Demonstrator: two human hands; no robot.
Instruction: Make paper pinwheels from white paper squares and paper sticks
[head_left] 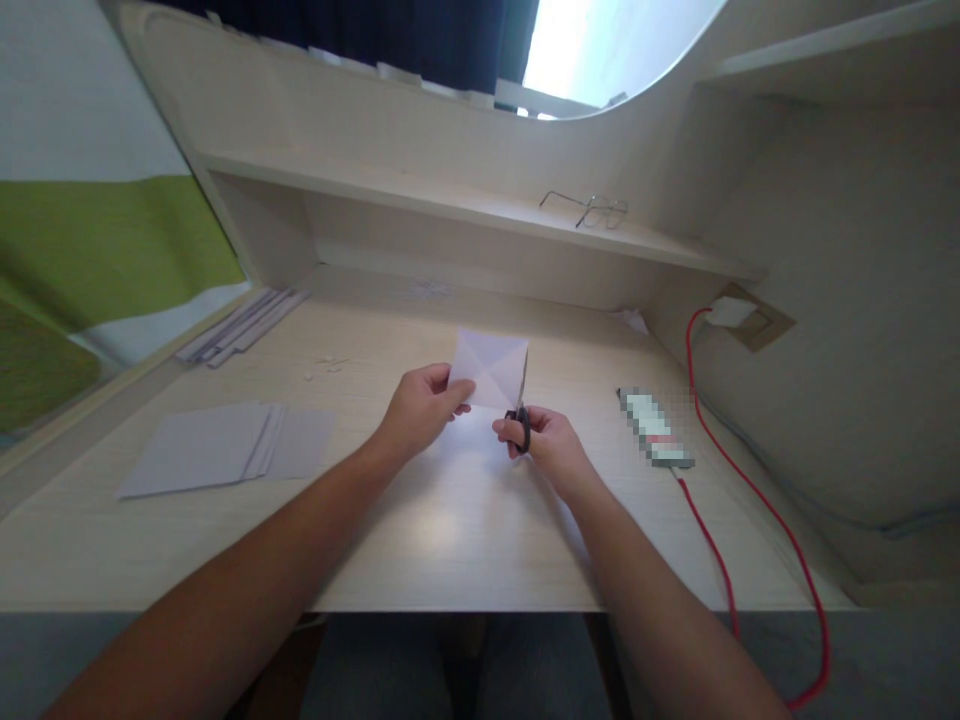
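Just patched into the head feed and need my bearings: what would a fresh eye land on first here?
At the desk's centre, the left hand pinches a creased white paper while the right hand works black-handled scissors along its right edge. A stack of white sheets lies to the left. On the right, a red cable runs from a wall socket to a phone-like device.

We see two bare forearms, no sleeves reaching the wrists. The left hand (420, 408) and the right hand (551, 450) wear no gloves, rings, watch or bands.
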